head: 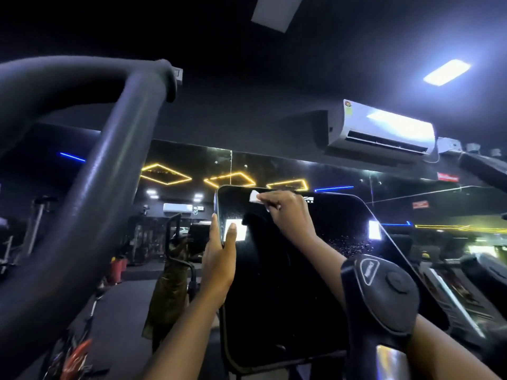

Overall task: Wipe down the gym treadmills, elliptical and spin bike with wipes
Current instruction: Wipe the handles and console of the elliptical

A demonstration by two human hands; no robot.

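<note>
Wipe: I see the small white wipe (253,196) pressed against the top edge of the black console (274,283), left of centre.
Right hand: my right hand (288,212) pinches the wipe in curled fingertips, forearm reaching up across the console face.
Left hand: my left hand (219,259) grips the console's left edge, thumb flat on the front.
Handlebar: a thick dark handlebar (96,174) arcs up left of the console.
Air conditioner: the white air conditioner (384,133) hangs above and right of the console.
</note>
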